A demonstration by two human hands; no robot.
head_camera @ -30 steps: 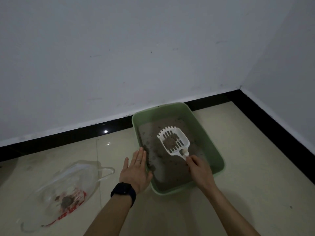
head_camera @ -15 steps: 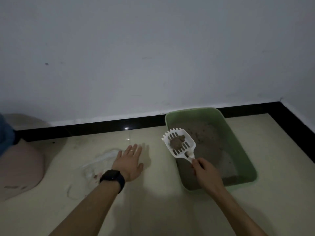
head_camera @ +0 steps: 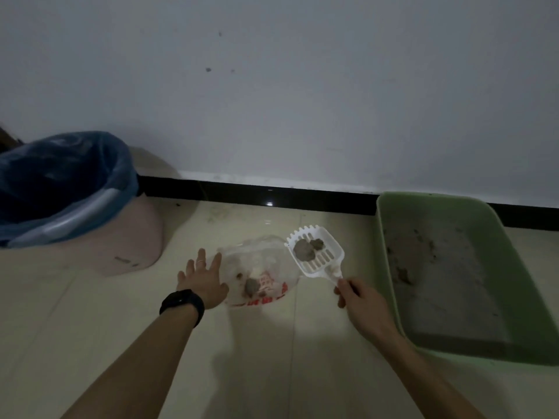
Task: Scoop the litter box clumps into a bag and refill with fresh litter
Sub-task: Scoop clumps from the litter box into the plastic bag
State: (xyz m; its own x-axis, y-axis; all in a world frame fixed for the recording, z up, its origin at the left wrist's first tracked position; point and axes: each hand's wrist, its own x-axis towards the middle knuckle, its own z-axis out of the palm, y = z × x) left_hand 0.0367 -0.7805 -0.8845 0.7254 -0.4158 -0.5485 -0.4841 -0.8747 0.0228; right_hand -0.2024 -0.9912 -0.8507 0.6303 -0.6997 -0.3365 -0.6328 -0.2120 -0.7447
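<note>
A green litter box [head_camera: 526, 285] with grey litter sits on the floor at the right. My right hand [head_camera: 361, 300] grips the handle of a white slotted scoop [head_camera: 325, 261], which carries two grey clumps [head_camera: 305, 248] and hovers over the right edge of a clear plastic bag [head_camera: 263, 261]. The bag lies flat on the tiles, has red print and holds one clump [head_camera: 251, 286]. With straight, spread fingers, my left hand [head_camera: 202, 278] reaches to the bag's left edge; a black watch is on that wrist.
A pink bin [head_camera: 133, 240] lined with a blue bag [head_camera: 60, 173] stands at the left against the white wall. A black skirting board [head_camera: 257, 193] runs along the wall's foot. Pale floor tiles [head_camera: 260, 358] spread in front of me.
The scoop with its clumps has left the litter box and travelled left to the bag. My left hand moved from the box rim to the bag's edge. The view swung left, revealing the bin.
</note>
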